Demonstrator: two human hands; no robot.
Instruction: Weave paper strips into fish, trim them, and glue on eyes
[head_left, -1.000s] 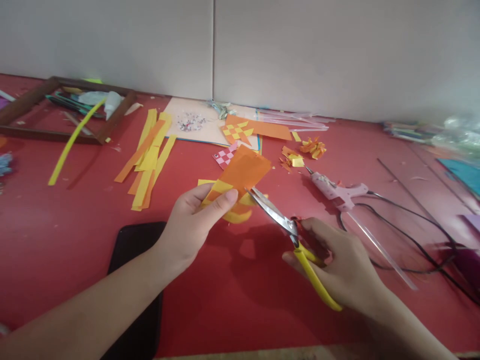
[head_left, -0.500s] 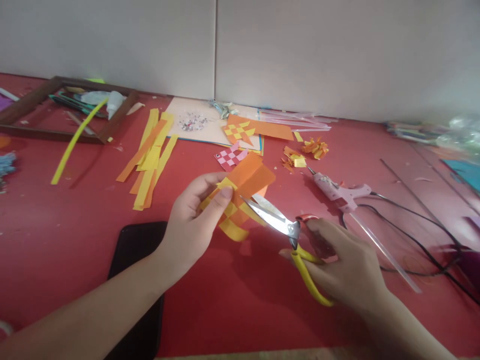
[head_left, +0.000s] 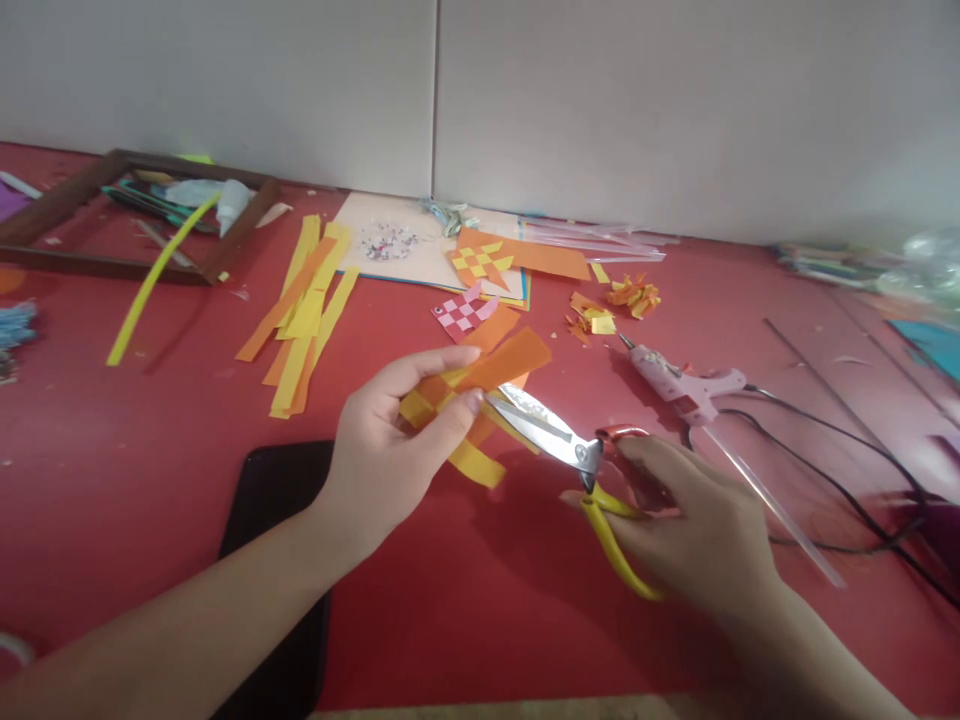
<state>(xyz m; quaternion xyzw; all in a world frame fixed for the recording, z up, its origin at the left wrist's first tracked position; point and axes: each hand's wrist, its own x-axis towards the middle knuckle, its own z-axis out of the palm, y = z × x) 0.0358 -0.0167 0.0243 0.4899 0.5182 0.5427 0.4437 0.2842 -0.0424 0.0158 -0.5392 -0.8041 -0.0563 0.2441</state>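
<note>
The fingers of the left hand [head_left: 382,455] are pinched on the woven paper [head_left: 420,405], which is near the middle of the view, with orange flaps sticking out toward 1 o'clock and a yellow end curling toward 5. The fingers of the right hand [head_left: 697,525] are curled round the red and yellow grips of the scissors [head_left: 551,435]. The 2 blades point to 10 o'clock, narrowly parted, their tips beside the left thumb; whether they touch the paper I cannot tell.

The tabletop [head_left: 420,600] is red, and a pale wall [head_left: 300,90] with 1 upright seam stands behind it.

Taking the woven paper as the hub, the pink fish [head_left: 461,312] lies near at 12 o'clock, with the orange fish [head_left: 476,262] farther out. Paper strips [head_left: 300,330] lie at 10 o'clock, a wooden frame [head_left: 97,262] well beyond them. Crumpled scraps [head_left: 634,297] sit at 2 o'clock and the glue gun [head_left: 675,385] at 3, its cord trailing toward 4. At 8 o'clock the left forearm covers part of a phone [head_left: 285,490]. The left thumb hides some of the weave.
</note>
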